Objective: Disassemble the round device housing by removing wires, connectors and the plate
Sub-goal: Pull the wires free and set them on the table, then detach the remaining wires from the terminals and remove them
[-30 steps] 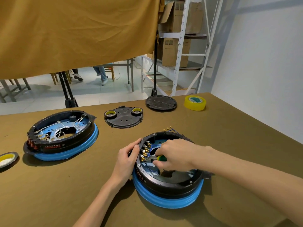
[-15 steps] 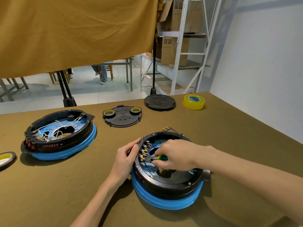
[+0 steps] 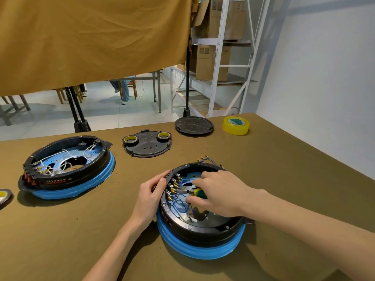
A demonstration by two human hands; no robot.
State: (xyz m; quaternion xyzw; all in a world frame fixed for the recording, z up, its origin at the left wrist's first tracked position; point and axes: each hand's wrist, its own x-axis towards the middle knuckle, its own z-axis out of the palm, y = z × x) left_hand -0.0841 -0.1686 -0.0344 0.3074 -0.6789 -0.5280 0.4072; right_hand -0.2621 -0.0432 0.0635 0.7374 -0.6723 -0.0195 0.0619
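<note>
A round black housing (image 3: 203, 228) with a blue base ring sits in front of me on the table. My left hand (image 3: 151, 194) grips its left rim. My right hand (image 3: 221, 192) reaches inside it, closed on pliers (image 3: 189, 191) with a green and yellow handle. The jaws point left at a row of brass connectors (image 3: 172, 188) on the inner wall. Blue wires (image 3: 183, 203) loop across the inside. Loose wires with brass terminals (image 3: 203, 158) lie just behind the housing.
A second housing (image 3: 67, 169) with white wires sits at the left. A black plate (image 3: 147, 146) carrying two tape rolls, a round black lid (image 3: 193, 125) and a yellow tape roll (image 3: 236, 125) lie at the back. Another tape roll (image 3: 4, 196) is at the left edge.
The view has tilted slightly. My right hand has opened up a little inside the housing, showing more of the pliers and blue wires. The left hand stays on the rim.
</note>
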